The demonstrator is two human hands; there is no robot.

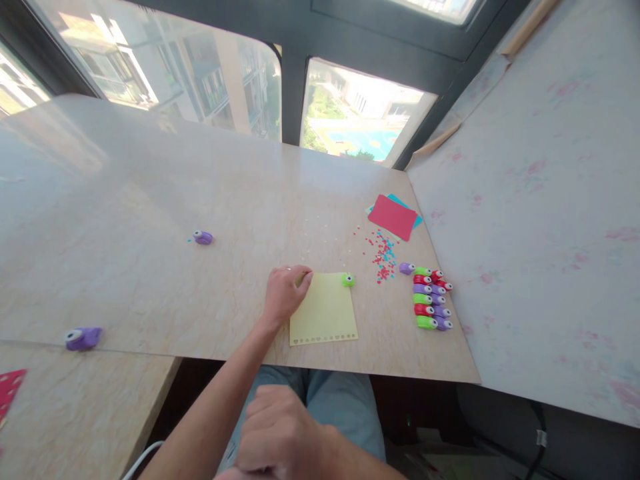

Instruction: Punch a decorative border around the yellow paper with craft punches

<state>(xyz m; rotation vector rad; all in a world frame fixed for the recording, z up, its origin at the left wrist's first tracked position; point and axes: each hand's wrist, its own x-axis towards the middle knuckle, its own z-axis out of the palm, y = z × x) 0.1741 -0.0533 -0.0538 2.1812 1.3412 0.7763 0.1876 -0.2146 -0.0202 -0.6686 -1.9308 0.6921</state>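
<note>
A pale yellow sheet of paper lies on the table, with a row of small punched shapes along its near edge. My left hand pinches the sheet at its far left corner, thumb on top. At the far right corner sits a small green craft punch with a cartoon eye; no hand touches it. Closer to the camera, my right hand is curled into a fist above my lap. Whatever it might hold is hidden by the fingers.
Several red, green and purple punches stand in rows at right. Red and blue confetti lies below stacked coloured cards. Purple punches sit at left, one near the table edge. A red punched sheet shows lower left.
</note>
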